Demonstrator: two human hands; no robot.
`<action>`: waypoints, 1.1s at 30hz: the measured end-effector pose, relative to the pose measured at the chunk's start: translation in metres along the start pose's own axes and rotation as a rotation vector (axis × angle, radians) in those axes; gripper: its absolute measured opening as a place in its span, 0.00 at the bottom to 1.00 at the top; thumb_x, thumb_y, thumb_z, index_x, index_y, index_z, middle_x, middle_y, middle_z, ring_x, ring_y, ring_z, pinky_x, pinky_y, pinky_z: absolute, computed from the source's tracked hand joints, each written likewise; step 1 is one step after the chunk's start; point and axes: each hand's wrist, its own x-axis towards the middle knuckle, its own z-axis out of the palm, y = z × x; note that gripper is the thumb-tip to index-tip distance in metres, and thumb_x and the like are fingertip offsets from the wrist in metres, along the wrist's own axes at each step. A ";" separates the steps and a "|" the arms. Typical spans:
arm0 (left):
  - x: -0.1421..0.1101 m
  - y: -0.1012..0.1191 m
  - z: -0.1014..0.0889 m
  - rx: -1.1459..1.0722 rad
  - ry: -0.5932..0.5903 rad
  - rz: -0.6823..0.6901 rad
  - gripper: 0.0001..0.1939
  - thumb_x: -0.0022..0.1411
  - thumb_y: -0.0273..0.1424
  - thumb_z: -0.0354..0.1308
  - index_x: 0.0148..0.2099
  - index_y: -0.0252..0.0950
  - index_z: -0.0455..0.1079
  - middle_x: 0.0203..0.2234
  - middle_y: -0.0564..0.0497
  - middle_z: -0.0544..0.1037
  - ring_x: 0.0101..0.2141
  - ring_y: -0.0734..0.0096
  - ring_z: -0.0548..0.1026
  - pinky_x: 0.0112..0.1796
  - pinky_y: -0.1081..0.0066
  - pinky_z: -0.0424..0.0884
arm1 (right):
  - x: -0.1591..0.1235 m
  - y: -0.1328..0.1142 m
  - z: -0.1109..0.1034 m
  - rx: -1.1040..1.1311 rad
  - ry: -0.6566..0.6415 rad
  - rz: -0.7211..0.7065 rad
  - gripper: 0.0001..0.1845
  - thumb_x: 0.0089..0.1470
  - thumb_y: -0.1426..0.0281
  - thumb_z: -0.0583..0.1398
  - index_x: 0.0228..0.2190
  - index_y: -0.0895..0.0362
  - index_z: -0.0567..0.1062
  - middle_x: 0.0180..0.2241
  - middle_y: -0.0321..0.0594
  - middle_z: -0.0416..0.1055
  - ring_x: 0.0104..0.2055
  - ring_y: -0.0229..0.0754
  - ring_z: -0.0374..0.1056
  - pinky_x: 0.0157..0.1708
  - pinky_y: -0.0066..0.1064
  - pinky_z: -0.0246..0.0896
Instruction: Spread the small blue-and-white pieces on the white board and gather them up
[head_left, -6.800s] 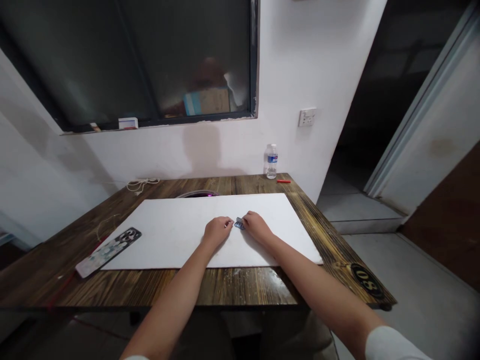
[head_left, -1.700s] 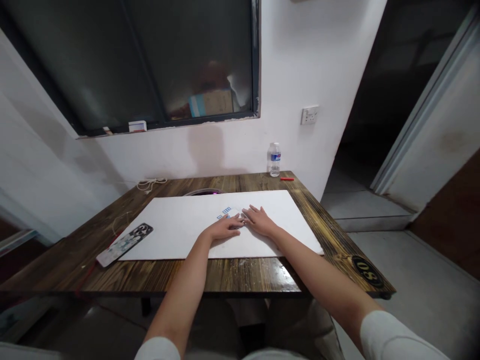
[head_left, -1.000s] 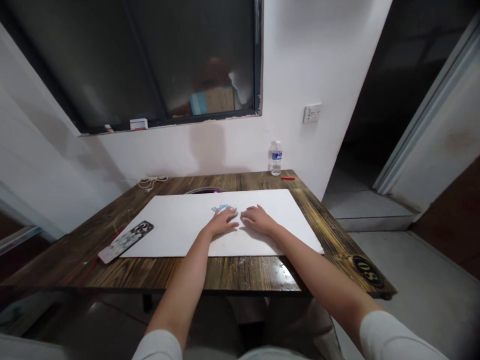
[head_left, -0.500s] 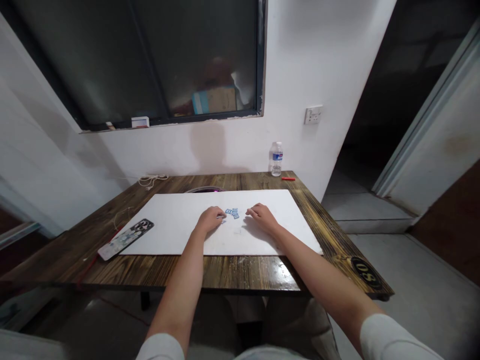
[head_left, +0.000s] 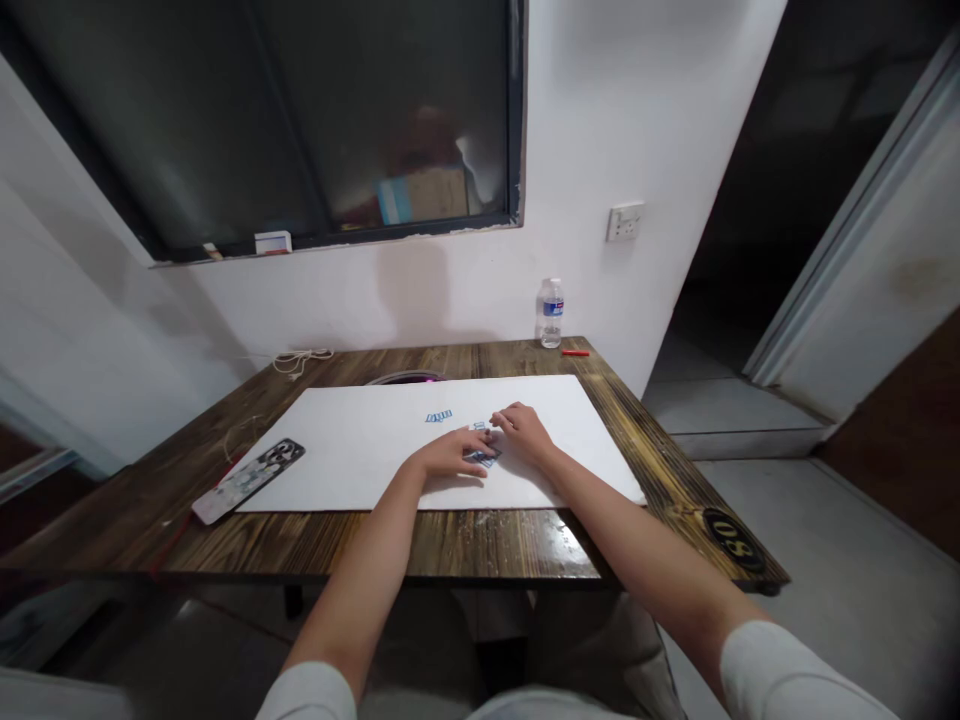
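Small flat blue-edged pieces lie in two groups on a white board [head_left: 360,450]. One row of blue-edged pieces [head_left: 439,416] sits beyond my left hand, with neither hand touching it. My left hand [head_left: 452,454] reaches right with its fingers spread, low over a second cluster of blue-edged pieces [head_left: 489,459], partly covering it. Just to the right, my right hand [head_left: 525,432] rests on the board. Its fingers are curled together close to the left fingertips, and whatever is between them is too small to make out.
The board lies on a dark wooden table [head_left: 480,545]. A phone [head_left: 249,482] overlaps its left edge. Toward the back stand a water bottle [head_left: 552,314] and a red pen [head_left: 575,352]; a white cable [head_left: 301,358] lies at the back left. A number disc [head_left: 733,540] marks the right corner.
My left hand has moved right and nearer to me, its fingers now spread. The blue-edged pieces, bunched between the hands before, now lie in two separate groups. My right hand has barely moved.
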 end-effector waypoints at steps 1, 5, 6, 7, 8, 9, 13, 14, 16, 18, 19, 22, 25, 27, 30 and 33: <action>-0.002 0.003 -0.001 -0.048 -0.005 0.005 0.19 0.53 0.45 0.68 0.46 0.45 0.80 0.57 0.46 0.73 0.60 0.55 0.66 0.61 0.56 0.56 | 0.000 0.002 0.000 0.025 0.015 0.023 0.23 0.67 0.65 0.46 0.38 0.56 0.80 0.37 0.42 0.79 0.44 0.45 0.68 0.46 0.34 0.58; -0.013 0.005 -0.012 -0.083 0.037 -0.026 0.15 0.51 0.47 0.68 0.32 0.42 0.81 0.42 0.44 0.81 0.50 0.56 0.74 0.54 0.57 0.66 | 0.000 0.008 0.000 0.065 0.016 0.068 0.19 0.65 0.65 0.50 0.37 0.54 0.81 0.37 0.41 0.79 0.45 0.46 0.67 0.46 0.35 0.58; -0.016 0.003 -0.015 -0.058 0.044 -0.020 0.14 0.50 0.47 0.68 0.31 0.42 0.81 0.40 0.45 0.81 0.48 0.57 0.75 0.53 0.58 0.67 | 0.000 0.008 0.000 0.058 0.006 0.067 0.18 0.65 0.65 0.51 0.37 0.54 0.81 0.36 0.41 0.79 0.44 0.46 0.67 0.45 0.35 0.58; -0.019 0.001 -0.018 -0.024 0.047 -0.014 0.14 0.50 0.47 0.69 0.31 0.42 0.80 0.39 0.45 0.80 0.46 0.58 0.75 0.52 0.59 0.67 | 0.000 0.008 0.000 0.052 0.001 0.064 0.18 0.64 0.65 0.52 0.37 0.53 0.81 0.36 0.40 0.79 0.44 0.46 0.67 0.45 0.35 0.58; -0.021 -0.001 -0.021 0.015 0.049 -0.013 0.14 0.49 0.46 0.70 0.30 0.41 0.80 0.39 0.45 0.80 0.46 0.58 0.75 0.51 0.59 0.67 | 0.000 0.008 0.001 0.047 -0.001 0.059 0.17 0.64 0.65 0.53 0.36 0.53 0.81 0.36 0.40 0.79 0.44 0.46 0.67 0.45 0.35 0.58; -0.024 -0.004 -0.024 0.059 0.054 -0.024 0.13 0.48 0.45 0.70 0.30 0.41 0.79 0.40 0.46 0.79 0.46 0.58 0.74 0.52 0.60 0.66 | -0.001 0.007 0.001 0.045 -0.004 0.051 0.16 0.64 0.65 0.53 0.36 0.53 0.81 0.36 0.40 0.79 0.44 0.46 0.67 0.45 0.35 0.58; -0.028 -0.015 -0.028 0.265 0.196 -0.196 0.12 0.50 0.40 0.70 0.36 0.42 0.79 0.46 0.46 0.77 0.50 0.55 0.71 0.54 0.59 0.64 | -0.002 0.005 0.000 0.022 -0.016 0.034 0.16 0.64 0.65 0.53 0.37 0.52 0.81 0.37 0.40 0.79 0.44 0.46 0.68 0.45 0.35 0.58; -0.029 -0.017 -0.027 0.319 0.261 -0.255 0.13 0.51 0.39 0.69 0.40 0.42 0.78 0.49 0.47 0.76 0.52 0.55 0.70 0.54 0.59 0.63 | -0.002 0.004 -0.001 0.017 -0.019 0.033 0.17 0.64 0.65 0.53 0.37 0.53 0.81 0.37 0.41 0.79 0.44 0.46 0.68 0.45 0.35 0.58; -0.028 -0.023 -0.025 0.415 0.393 -0.388 0.15 0.56 0.36 0.66 0.46 0.41 0.77 0.53 0.45 0.74 0.53 0.54 0.70 0.54 0.59 0.64 | -0.003 0.003 -0.002 0.018 -0.023 0.034 0.17 0.64 0.65 0.53 0.37 0.53 0.81 0.37 0.41 0.79 0.45 0.46 0.68 0.45 0.35 0.58; -0.024 -0.026 -0.021 0.465 0.462 -0.515 0.17 0.60 0.35 0.61 0.51 0.38 0.75 0.53 0.43 0.74 0.53 0.53 0.71 0.53 0.60 0.65 | -0.002 0.002 -0.002 0.028 -0.025 0.032 0.17 0.64 0.65 0.53 0.37 0.53 0.81 0.37 0.40 0.79 0.45 0.46 0.68 0.45 0.35 0.58; -0.022 -0.027 -0.018 0.466 0.463 -0.557 0.17 0.62 0.34 0.58 0.52 0.37 0.74 0.52 0.42 0.75 0.54 0.52 0.71 0.53 0.60 0.65 | -0.002 0.001 -0.002 0.033 -0.025 0.030 0.17 0.64 0.66 0.53 0.37 0.53 0.81 0.37 0.40 0.79 0.44 0.46 0.68 0.45 0.35 0.58; -0.013 -0.025 -0.010 0.379 0.386 -0.512 0.19 0.69 0.34 0.49 0.56 0.36 0.72 0.57 0.41 0.72 0.60 0.55 0.66 0.58 0.60 0.61 | -0.002 -0.001 -0.003 0.038 -0.029 0.021 0.16 0.63 0.66 0.54 0.36 0.54 0.81 0.36 0.40 0.79 0.43 0.46 0.68 0.45 0.34 0.58; -0.006 -0.018 -0.002 0.237 0.204 -0.288 0.24 0.68 0.42 0.50 0.63 0.42 0.66 0.65 0.44 0.61 0.66 0.58 0.54 0.64 0.56 0.48 | -0.002 -0.002 -0.003 0.028 -0.033 0.010 0.16 0.63 0.66 0.54 0.36 0.54 0.81 0.36 0.40 0.79 0.43 0.45 0.68 0.45 0.33 0.58; -0.005 -0.013 0.001 0.180 0.040 -0.153 0.36 0.59 0.47 0.61 0.67 0.47 0.60 0.68 0.46 0.54 0.68 0.56 0.47 0.65 0.52 0.38 | -0.002 -0.001 -0.004 0.019 -0.030 0.010 0.16 0.64 0.66 0.53 0.36 0.54 0.81 0.36 0.40 0.79 0.42 0.45 0.68 0.45 0.33 0.57; -0.008 -0.011 -0.002 0.103 -0.080 -0.059 0.48 0.46 0.45 0.71 0.67 0.49 0.58 0.69 0.46 0.51 0.69 0.51 0.45 0.65 0.49 0.36 | -0.002 0.001 -0.003 0.009 -0.021 0.025 0.16 0.64 0.66 0.53 0.36 0.54 0.81 0.36 0.40 0.79 0.43 0.44 0.68 0.44 0.32 0.58; -0.015 -0.017 -0.011 -0.015 -0.028 -0.041 0.35 0.50 0.38 0.70 0.61 0.47 0.68 0.65 0.47 0.62 0.65 0.54 0.57 0.63 0.55 0.51 | -0.002 0.003 -0.002 0.006 -0.025 0.034 0.16 0.64 0.66 0.54 0.36 0.53 0.81 0.36 0.40 0.79 0.43 0.45 0.68 0.44 0.33 0.58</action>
